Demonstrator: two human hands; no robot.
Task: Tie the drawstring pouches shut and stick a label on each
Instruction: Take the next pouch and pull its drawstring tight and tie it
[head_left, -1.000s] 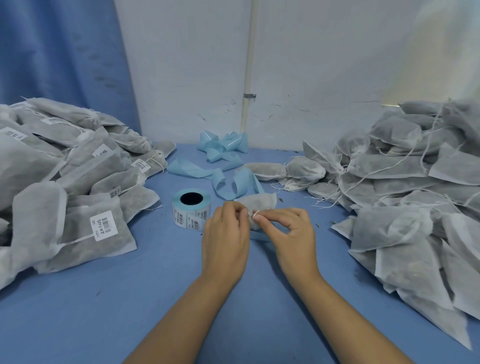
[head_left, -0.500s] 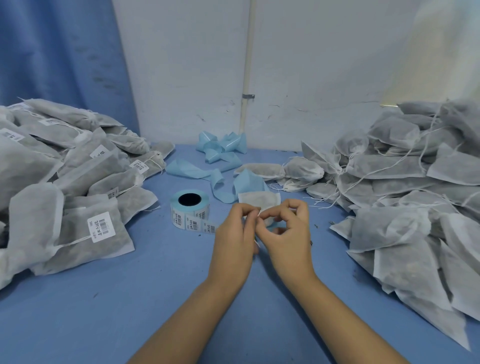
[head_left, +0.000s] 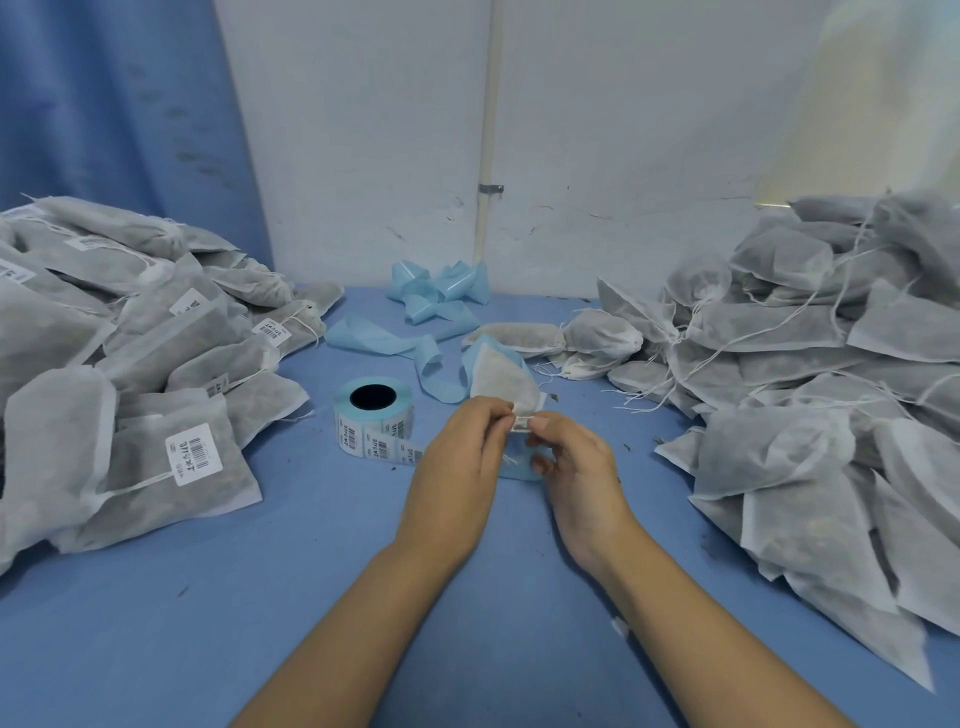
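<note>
A small white drawstring pouch (head_left: 501, 382) lies in the middle of the blue table, its gathered neck toward me. My left hand (head_left: 460, 473) pinches the neck and white string from the left. My right hand (head_left: 574, 467) pinches the string from the right, fingertips almost meeting the left ones. A blue roll of barcode labels (head_left: 373, 410) stands just left of my hands, a short strip of labels trailing toward them.
A pile of labelled pouches (head_left: 130, 374) fills the left side. A larger pile of unlabelled pouches (head_left: 810, 374) with loose strings fills the right. Curls of used blue backing tape (head_left: 436, 296) lie at the back by the white wall.
The pouch has tipped up with its body pointing away from me. Both hands shifted slightly and now pinch the string at its neck.
</note>
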